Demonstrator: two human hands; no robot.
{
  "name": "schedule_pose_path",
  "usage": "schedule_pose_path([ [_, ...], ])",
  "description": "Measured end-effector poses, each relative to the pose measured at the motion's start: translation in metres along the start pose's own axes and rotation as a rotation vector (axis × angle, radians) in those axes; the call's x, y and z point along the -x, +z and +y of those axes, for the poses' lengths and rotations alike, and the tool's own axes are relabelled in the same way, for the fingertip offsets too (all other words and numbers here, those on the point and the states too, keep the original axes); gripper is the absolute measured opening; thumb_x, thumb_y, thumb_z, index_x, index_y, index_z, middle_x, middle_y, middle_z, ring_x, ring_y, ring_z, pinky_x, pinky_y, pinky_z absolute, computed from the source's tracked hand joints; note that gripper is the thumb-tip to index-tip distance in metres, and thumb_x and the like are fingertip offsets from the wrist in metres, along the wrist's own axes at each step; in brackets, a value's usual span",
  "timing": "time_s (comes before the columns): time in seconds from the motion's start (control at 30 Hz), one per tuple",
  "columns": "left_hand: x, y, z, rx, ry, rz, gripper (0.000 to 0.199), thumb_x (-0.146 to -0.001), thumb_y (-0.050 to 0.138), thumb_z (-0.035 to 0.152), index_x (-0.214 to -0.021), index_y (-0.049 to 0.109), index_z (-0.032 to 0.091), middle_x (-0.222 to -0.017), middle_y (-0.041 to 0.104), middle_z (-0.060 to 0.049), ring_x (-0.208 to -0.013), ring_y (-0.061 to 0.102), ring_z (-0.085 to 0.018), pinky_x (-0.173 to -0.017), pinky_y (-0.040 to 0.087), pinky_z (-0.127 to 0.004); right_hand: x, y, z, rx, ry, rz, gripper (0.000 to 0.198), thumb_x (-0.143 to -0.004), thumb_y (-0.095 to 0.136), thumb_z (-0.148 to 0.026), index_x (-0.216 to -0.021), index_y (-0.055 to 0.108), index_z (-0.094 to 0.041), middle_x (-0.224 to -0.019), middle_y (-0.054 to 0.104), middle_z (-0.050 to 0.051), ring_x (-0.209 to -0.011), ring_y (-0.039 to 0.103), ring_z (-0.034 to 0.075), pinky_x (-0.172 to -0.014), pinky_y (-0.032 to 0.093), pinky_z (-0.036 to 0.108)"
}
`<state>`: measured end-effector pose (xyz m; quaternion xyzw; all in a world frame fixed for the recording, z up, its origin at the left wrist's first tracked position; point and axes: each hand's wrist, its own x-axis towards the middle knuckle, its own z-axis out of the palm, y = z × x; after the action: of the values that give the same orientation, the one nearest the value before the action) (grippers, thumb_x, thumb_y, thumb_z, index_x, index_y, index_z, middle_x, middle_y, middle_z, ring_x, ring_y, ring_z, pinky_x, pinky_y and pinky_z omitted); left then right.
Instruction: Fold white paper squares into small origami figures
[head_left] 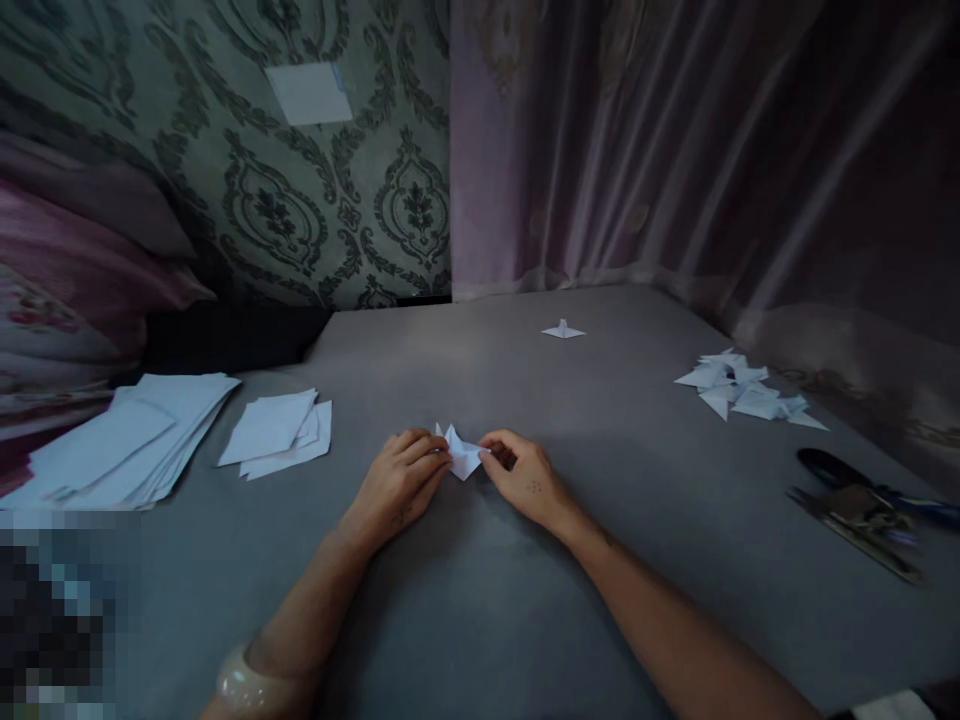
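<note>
Between my two hands, just above the grey surface (pixel 465 600), is a small folded white paper figure (pixel 466 458) with pointed tips standing up. My left hand (pixel 405 475) pinches its left side, the fingers closed together and partly covering it. At its right side the tip is held between thumb and forefinger of my right hand (pixel 525 478). Farther back lies another folded paper figure (pixel 563 330), flat with a small raised middle. A heap of similar folded paper figures (pixel 739 385) lies to the right.
At left are a stack of large white sheets (pixel 135 440) and a smaller pile of cut paper pieces (pixel 274 430). Dark-handled tools, apparently scissors (pixel 862 500), lie at right. A pink pillow (pixel 67 270), patterned wall (pixel 300 200) and curtain (pixel 555 150) border the surface.
</note>
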<state>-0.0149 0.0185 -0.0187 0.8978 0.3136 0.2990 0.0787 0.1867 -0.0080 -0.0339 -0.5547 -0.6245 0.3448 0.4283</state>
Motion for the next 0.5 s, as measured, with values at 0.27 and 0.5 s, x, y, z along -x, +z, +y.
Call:
schedule_pose_path([
  [0.27, -0.013, 0.0, 0.035, 1.151, -0.877, 0.435, 0.015, -0.072, 0.07, 0.031, -0.077, 0.067, 0.017, -0.074, 0.067, -0.003, -0.067, 0.059, -0.014, -0.065, 0.045, -0.025, 0.004, -0.025, -0.026, -0.301, 0.02, 0.23, 0.029, -0.082, 0.056, -0.041, -0.098, 0.061, -0.018, -0.085, 0.065, 0.006, -0.074, 0.059, 0.016, -0.063, 0.046, 0.026],
  [0.5, -0.014, 0.002, 0.041, 1.127, -1.007, 0.551, 0.022, -0.066, 0.075, 0.033, -0.077, 0.068, 0.015, -0.071, 0.066, 0.0, -0.063, 0.058, -0.011, -0.061, 0.043, -0.02, 0.016, -0.02, -0.037, -0.244, -0.019, 0.159, 0.021, -0.082, 0.058, -0.038, -0.078, 0.062, -0.018, -0.076, 0.066, 0.005, -0.072, 0.06, 0.016, -0.068, 0.046, 0.027],
])
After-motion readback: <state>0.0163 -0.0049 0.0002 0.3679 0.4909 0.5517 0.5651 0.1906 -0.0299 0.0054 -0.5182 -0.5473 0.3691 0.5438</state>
